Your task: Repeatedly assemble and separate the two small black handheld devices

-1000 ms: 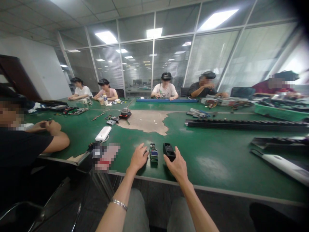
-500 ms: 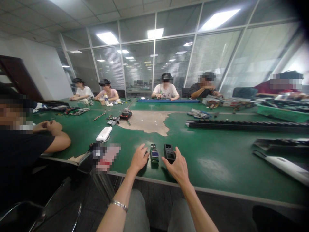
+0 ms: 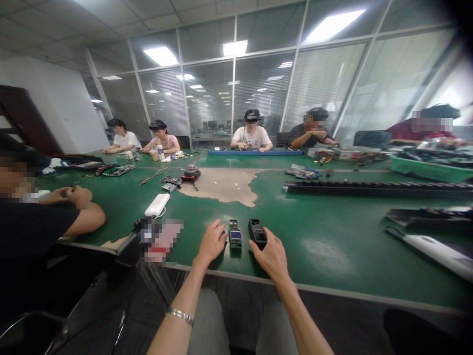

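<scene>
A small electronic device lies in parts in front of me. Its green circuit board (image 3: 235,235), with a dark blue display, rests between my hands. My left hand (image 3: 211,242) sits just left of the board, fingers loosely curved and apart, nothing in it. To the board's right is a black plastic case (image 3: 256,230) with openings in its face. My right hand (image 3: 272,252) holds the lower end of this case between thumb and fingers, which hide part of it.
On the green table (image 3: 321,256) a white power strip (image 3: 157,205) lies left of my hands. Beyond are a bare brown patch (image 3: 225,187), a long black rail (image 3: 369,189) and a white tool-like object (image 3: 432,251). A co-worker's forearm (image 3: 86,219) rests at left; several people sit opposite.
The view has shifted slightly. My right fingers have drawn in closer on the black case. The left hand and the circuit board keep their places.
</scene>
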The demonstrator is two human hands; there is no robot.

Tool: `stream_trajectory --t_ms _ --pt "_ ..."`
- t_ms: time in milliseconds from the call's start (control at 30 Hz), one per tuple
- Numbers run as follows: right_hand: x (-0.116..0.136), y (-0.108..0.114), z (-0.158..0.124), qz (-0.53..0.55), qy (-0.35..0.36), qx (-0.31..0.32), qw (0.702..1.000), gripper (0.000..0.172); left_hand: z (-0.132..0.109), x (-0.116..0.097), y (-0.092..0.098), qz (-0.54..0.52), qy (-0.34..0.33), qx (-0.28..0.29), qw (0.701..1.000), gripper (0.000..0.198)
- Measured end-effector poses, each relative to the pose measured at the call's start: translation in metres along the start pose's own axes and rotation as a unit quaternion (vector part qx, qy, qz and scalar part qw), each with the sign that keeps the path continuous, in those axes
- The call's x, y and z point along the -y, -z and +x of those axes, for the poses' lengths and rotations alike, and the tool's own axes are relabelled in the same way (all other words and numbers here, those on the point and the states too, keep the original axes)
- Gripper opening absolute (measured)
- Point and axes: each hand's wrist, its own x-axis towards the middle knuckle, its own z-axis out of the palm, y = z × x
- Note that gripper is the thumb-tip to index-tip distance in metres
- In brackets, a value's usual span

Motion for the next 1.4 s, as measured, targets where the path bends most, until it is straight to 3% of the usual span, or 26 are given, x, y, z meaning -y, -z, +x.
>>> stream_trajectory --t_ms 367,600,833,1100,1400 --pt "0.007 0.008 0.002 0.063 -0.024 -0.004 0.998 0.060 0.000 -0.001 0.002 -0.015 0.007 0.003 1.000 0.038" --pt "0.057 0.018 0.007 0.156 -0.009 -0.025 0.987 0.059 -0.001 0.005 -0.004 -0.024 0.009 -0.013 1.000 0.039" --pt "0.089 0.003 0.007 0.099 0.004 -0.004 0.995 0.053 0.000 0.008 -0.007 -0.036 0.007 -0.026 0.999 0.040" --pt "0.093 -0.009 0.002 0.026 -0.011 0.015 0.999 0.059 0.001 0.004 -0.003 -0.043 -0.007 -0.009 0.999 0.044" --pt "0.079 -0.021 -0.018 0.056 -0.003 0.020 0.998 0.078 0.000 0.007 -0.004 -0.033 -0.001 -0.001 0.999 0.045"
